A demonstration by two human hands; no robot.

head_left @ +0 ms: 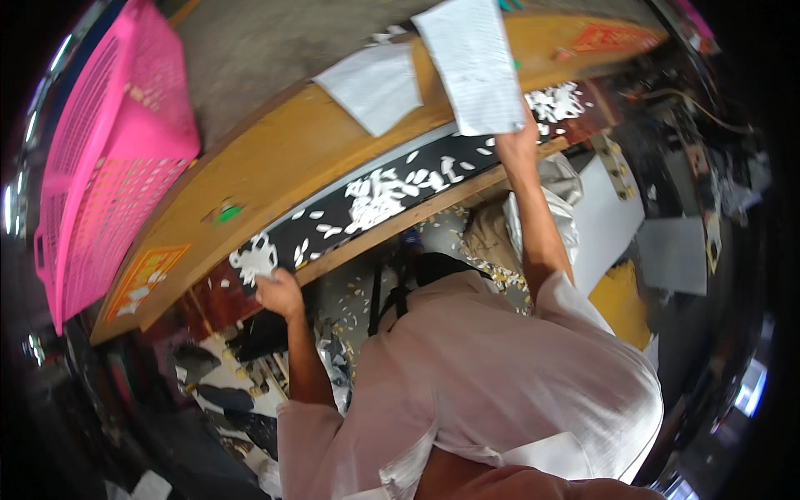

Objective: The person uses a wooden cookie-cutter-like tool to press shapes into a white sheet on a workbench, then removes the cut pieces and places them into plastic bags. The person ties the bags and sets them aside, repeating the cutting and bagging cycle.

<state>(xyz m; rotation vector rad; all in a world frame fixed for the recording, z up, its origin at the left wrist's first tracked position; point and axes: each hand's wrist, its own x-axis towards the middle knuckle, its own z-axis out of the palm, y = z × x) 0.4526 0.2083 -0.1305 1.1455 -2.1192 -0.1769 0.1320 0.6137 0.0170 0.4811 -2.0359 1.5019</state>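
Note:
At the left end of a long black work surface (333, 212), my left hand (281, 293) is closed on a white scrap (255, 260) full of cut-out holes. Farther to the right, my right hand (518, 143) grips the lower corner of a white sheet (473, 71) with fine rows of marks. That sheet stretches over the wooden board behind the surface. Small white oval pieces (379, 200) lie heaped and scattered between my hands. More white pieces (560, 102) are piled just past my right hand. A second white sheet (375, 87) rests on the board.
A pink plastic basket (125, 183) stands at the far left, beside the wooden board (275, 167). A wooden rail (400, 223) edges the near side of the surface. Scraps litter the floor (354, 304). Grey-white panels (673, 254) and a silvery sack (554, 196) are on the right.

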